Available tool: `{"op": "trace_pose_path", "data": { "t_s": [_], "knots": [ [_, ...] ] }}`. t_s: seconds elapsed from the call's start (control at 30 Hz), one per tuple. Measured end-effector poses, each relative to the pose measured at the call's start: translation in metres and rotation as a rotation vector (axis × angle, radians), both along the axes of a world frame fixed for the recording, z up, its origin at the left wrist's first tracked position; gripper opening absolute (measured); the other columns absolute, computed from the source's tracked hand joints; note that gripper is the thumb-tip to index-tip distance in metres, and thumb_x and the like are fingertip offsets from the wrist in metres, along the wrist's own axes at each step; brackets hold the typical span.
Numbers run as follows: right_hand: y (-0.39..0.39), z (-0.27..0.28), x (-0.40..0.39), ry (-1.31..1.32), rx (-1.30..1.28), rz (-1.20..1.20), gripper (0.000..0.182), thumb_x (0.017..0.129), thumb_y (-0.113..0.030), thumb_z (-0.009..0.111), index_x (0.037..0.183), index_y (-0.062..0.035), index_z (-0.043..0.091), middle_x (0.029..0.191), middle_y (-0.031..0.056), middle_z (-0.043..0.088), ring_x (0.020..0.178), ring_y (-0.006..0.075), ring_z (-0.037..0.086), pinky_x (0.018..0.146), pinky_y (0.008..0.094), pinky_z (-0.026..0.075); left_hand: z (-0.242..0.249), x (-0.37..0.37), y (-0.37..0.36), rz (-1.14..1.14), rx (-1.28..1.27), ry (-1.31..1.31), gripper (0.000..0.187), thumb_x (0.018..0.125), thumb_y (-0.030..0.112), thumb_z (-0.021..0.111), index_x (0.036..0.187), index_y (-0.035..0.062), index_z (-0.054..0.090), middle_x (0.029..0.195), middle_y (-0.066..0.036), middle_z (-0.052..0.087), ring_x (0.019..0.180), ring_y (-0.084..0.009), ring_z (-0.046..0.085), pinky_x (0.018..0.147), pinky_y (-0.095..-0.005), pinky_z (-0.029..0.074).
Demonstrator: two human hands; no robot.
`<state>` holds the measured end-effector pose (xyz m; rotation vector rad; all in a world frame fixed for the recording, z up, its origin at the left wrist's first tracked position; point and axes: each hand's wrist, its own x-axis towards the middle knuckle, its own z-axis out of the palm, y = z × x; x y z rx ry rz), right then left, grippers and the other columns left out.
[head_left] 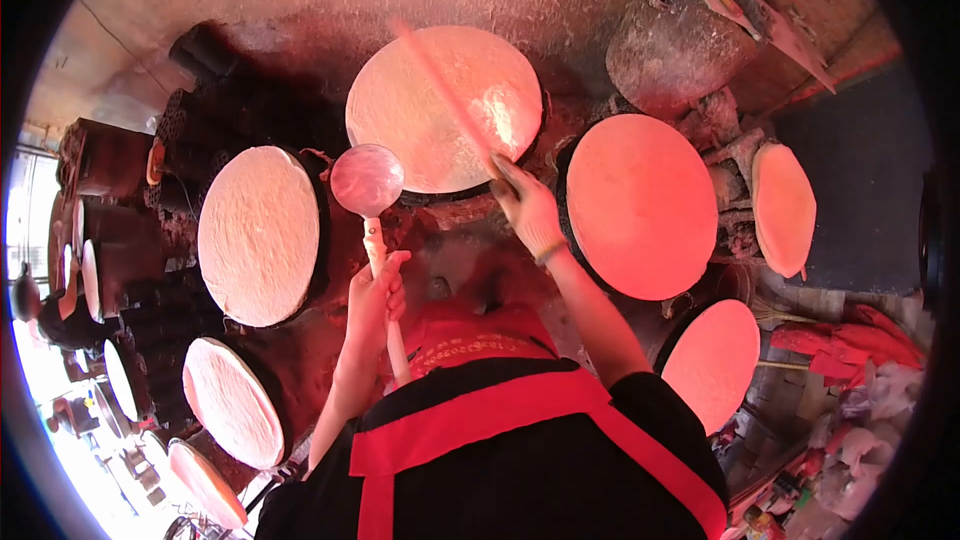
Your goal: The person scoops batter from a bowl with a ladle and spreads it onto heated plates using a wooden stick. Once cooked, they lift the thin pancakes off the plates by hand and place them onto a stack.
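A ladle with a round bowl (367,180) and a long pale handle is in my left hand (374,290), its fingers wrapped round the handle. The bowl hangs in front of the far griddle, between it and the left one. My right hand (527,208) grips one end of a long thin batter spreader (440,85), smeared by motion. This spreader lies slantwise across the pale batter sheet (410,130) on the far round griddle. A glossy wet patch shows on the sheet's right side, close to the spreader.
Batter-covered round griddles stand about me: left (258,237), right (642,208), lower left (233,403) and lower right (711,365). A pale round sheet (783,210) stands farther right. Dark stacked cylinders (205,55) sit at back left, a red cloth (850,345) and plastic bags (865,460) at lower right.
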<state>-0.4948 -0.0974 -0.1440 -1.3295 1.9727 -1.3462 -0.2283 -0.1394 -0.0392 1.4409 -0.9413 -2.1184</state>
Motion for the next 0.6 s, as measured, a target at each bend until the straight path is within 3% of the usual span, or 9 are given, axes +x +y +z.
{"op": "trace_pose_path", "data": {
  "t_s": [0.03,0.07,0.1,0.17,0.27,0.3,0.33,0.47,0.6],
  "knots": [
    [0.011,0.003,0.003,-0.068,0.023,-0.054,0.041,0.091,-0.009,0.060,0.131,-0.0059,0.053,0.131,0.0099,0.056,0.120,0.0167,0.052,0.097,0.0267,0.042,0.000,0.003,-0.004,-0.007,0.005,0.015,0.022,0.095,0.022,0.056,0.106,0.0034,0.056,0.067,0.003,0.041,0.047,-0.0033,0.036,0.038,-0.0208,0.026],
    [0.009,-0.019,0.013,-0.309,-0.281,-0.215,0.040,0.092,-0.007,0.060,0.131,-0.0038,0.054,0.135,0.0073,0.053,0.121,0.0153,0.050,0.096,0.0267,0.042,0.002,0.006,-0.007,-0.013,0.007,0.032,0.020,0.095,0.021,0.056,0.106,0.0041,0.054,0.067,0.003,0.042,0.047,-0.0034,0.036,0.038,-0.0207,0.026],
    [0.010,-0.038,0.020,-0.342,-0.278,-0.406,0.038,0.093,-0.007,0.058,0.130,0.0003,0.053,0.135,0.0068,0.052,0.124,0.0152,0.047,0.098,0.0260,0.040,0.004,0.007,-0.012,-0.020,0.009,0.052,0.019,0.095,0.021,0.056,0.106,0.0048,0.052,0.068,0.003,0.042,0.047,-0.0035,0.036,0.038,-0.0206,0.026],
    [0.004,-0.034,0.042,-0.750,-0.119,-0.377,0.039,0.092,-0.006,0.059,0.131,-0.0018,0.053,0.133,0.0065,0.053,0.113,0.0110,0.053,0.090,0.0222,0.044,0.003,0.009,-0.023,-0.037,0.025,0.100,0.017,0.095,0.019,0.055,0.105,0.0065,0.049,0.069,0.002,0.043,0.047,-0.0037,0.035,0.038,-0.0202,0.026],
    [-0.021,-0.014,0.048,-0.947,0.102,-0.220,0.038,0.092,-0.013,0.061,0.129,-0.0170,0.057,0.067,-0.0081,0.049,0.046,0.0013,0.036,0.039,0.0196,0.027,-0.002,0.010,-0.039,-0.073,0.068,0.169,0.015,0.094,0.018,0.055,0.103,0.0085,0.047,0.071,0.001,0.044,0.047,-0.0041,0.035,0.039,-0.0197,0.026],
    [-0.021,0.022,0.048,-1.094,0.215,-0.185,0.037,0.092,-0.015,0.061,0.129,-0.0173,0.057,0.059,-0.0097,0.042,0.041,0.0017,0.032,0.036,0.0203,0.023,-0.002,0.012,-0.042,-0.091,0.084,0.185,0.014,0.094,0.017,0.055,0.102,0.0088,0.047,0.071,0.001,0.045,0.048,-0.0042,0.035,0.039,-0.0196,0.026],
    [-0.015,0.012,0.045,-1.029,0.133,-0.250,0.038,0.092,-0.016,0.062,0.129,-0.0081,0.055,0.090,-0.0029,0.051,0.062,0.0032,0.043,0.052,0.0187,0.033,-0.002,0.013,-0.045,-0.110,0.100,0.200,0.013,0.094,0.017,0.055,0.101,0.0091,0.047,0.072,0.000,0.045,0.048,-0.0044,0.035,0.039,-0.0195,0.026],
    [0.001,-0.034,0.047,-0.910,-0.220,-0.588,0.035,0.092,-0.010,0.061,0.127,-0.0062,0.059,0.103,-0.0047,0.060,0.068,0.0013,0.043,0.056,0.0161,0.036,0.003,0.015,-0.049,-0.108,0.094,0.163,0.012,0.095,0.015,0.052,0.104,0.0067,0.050,0.073,0.001,0.047,0.050,-0.0042,0.037,0.039,-0.0182,0.027],
    [-0.005,0.002,0.067,-1.042,0.026,-0.405,0.034,0.089,-0.012,0.066,0.123,-0.0144,0.063,0.072,-0.0105,0.050,0.050,0.0019,0.033,0.043,0.0201,0.026,-0.006,0.011,-0.056,-0.143,0.078,0.167,0.016,0.096,0.016,0.052,0.107,0.0047,0.051,0.077,0.000,0.048,0.055,-0.0049,0.041,0.040,-0.0173,0.029]
  ]
}}
